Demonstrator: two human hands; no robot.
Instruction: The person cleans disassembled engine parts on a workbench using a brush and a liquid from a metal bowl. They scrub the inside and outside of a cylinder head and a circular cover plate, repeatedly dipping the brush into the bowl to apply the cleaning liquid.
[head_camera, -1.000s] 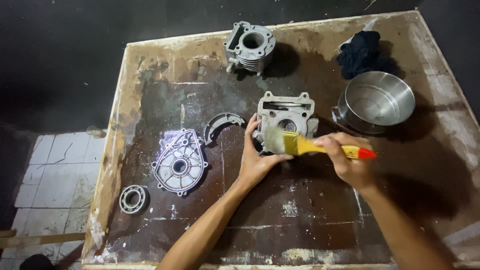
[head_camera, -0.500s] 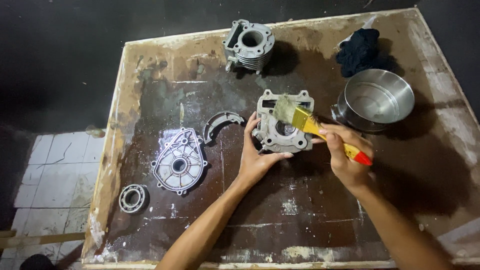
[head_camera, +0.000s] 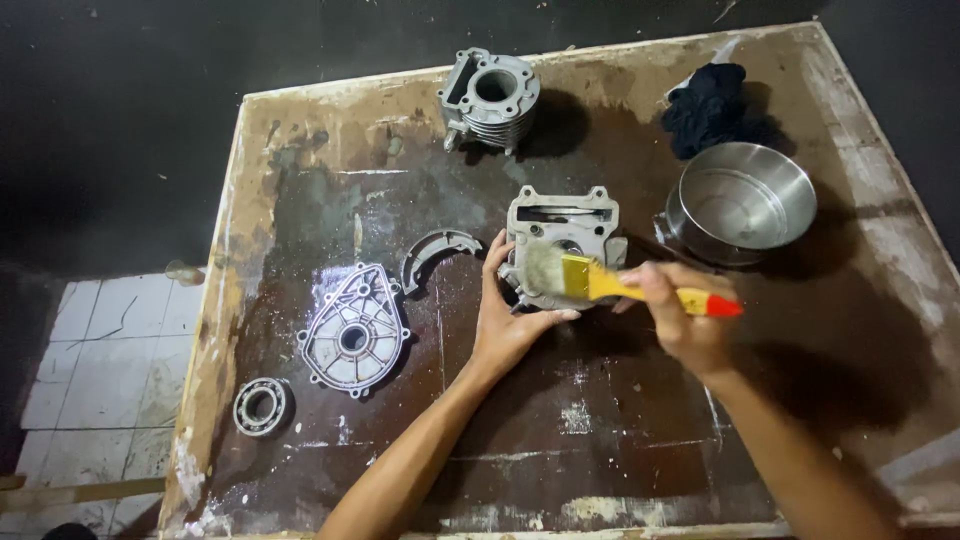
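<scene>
A grey metal cylinder head lies in the middle of a stained wooden work board. My left hand grips its near left side and steadies it. My right hand holds a paintbrush with a yellow handle and red tip. The brush lies almost level, its pale bristles resting on the near face of the cylinder head.
A finned engine cylinder stands at the back. A steel bowl and a dark rag sit at the right. A curved metal piece, a flat engine cover and a bearing lie to the left. White tiles show beyond the board's left edge.
The brush has swept across the cylinder head: level a second ago, tilted up over the top half a second ago, now level again with its bristles low on the near face. My left hand stays put.
</scene>
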